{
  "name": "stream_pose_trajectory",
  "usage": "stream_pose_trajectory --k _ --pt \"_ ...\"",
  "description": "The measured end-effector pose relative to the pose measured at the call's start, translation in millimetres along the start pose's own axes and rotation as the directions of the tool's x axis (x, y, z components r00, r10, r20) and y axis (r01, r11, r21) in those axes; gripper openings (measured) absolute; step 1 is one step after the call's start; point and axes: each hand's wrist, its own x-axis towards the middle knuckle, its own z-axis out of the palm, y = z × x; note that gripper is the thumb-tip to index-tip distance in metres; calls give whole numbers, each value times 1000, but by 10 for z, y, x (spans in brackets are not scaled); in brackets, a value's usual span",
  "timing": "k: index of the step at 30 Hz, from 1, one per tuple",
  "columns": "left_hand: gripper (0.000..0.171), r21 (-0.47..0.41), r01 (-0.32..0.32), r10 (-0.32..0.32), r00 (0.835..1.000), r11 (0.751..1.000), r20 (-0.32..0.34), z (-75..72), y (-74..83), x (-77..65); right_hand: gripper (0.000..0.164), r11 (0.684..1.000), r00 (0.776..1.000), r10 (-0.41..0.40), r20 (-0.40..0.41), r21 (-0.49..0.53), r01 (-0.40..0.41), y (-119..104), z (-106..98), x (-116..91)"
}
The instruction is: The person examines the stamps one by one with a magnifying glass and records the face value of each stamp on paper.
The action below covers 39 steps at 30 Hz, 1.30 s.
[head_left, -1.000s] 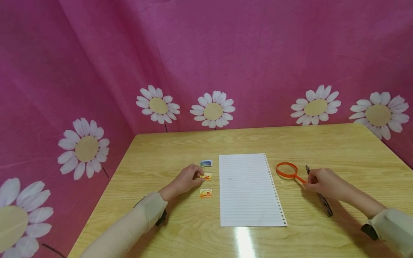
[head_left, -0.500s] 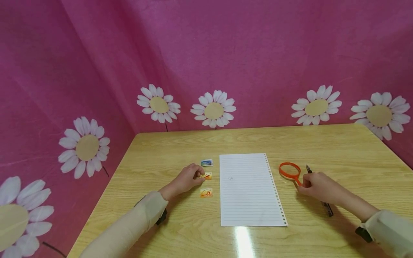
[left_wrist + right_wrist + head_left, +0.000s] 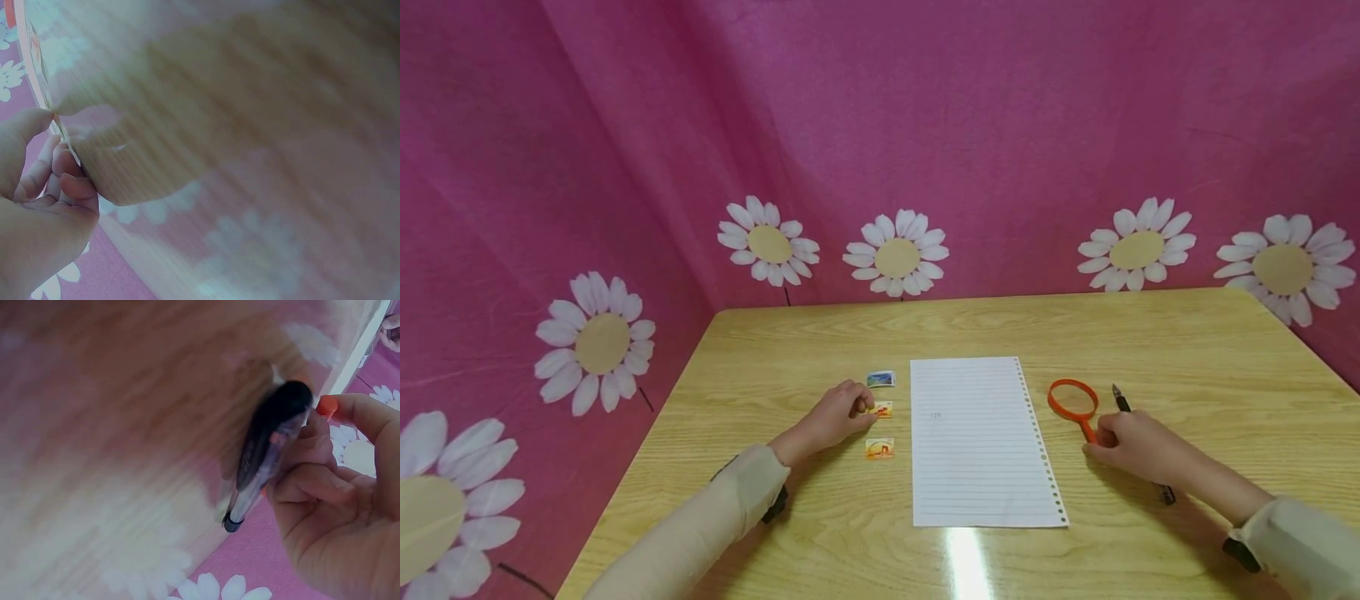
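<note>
Three small stamps lie in a column: a blue stamp [image 3: 881, 379], a yellow-orange stamp [image 3: 883, 409] in the middle and an orange stamp [image 3: 880, 449] nearest me. My left hand [image 3: 838, 412] has its thumb and fingertip at the left edge of the middle stamp, its other fingers curled under. My right hand [image 3: 1142, 447] pinches the handle end of an orange magnifying glass [image 3: 1087, 431], whose round lens points away to the left. Under that hand lies a dark pen [image 3: 1120, 398], its middle hidden; in the right wrist view the pen [image 3: 269, 450] runs beside the curled fingers.
A lined sheet of paper [image 3: 985, 467] with punched holes along its right edge lies between the hands, with faint pencil-like writing near its upper left. The wooden table [image 3: 1000, 325] meets a pink curtain [image 3: 1000, 150] with daisies behind and to the left.
My right hand has moved a little left and toward me, turning the magnifying glass so its handle points more toward me. The left hand stays at the middle stamp.
</note>
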Motion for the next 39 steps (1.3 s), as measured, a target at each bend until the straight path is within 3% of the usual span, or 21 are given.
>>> stream_pose_trajectory --k 10,18,24,39 --pt "11 6 -9 9 999 1000 -31 39 42 -3 34 999 1000 -23 -5 28 24 7 8 -31" --pt "12 -12 -75 73 992 997 -100 93 165 -76 26 999 994 -26 -110 18 29 51 -63 -63" --pt "14 -48 -103 101 994 994 -51 126 230 -153 24 1000 991 -27 -129 11 29 126 -115 -70" --pt "18 16 -177 177 984 984 -17 253 327 -281 20 1000 986 11 -169 11 -9 304 -180 9"
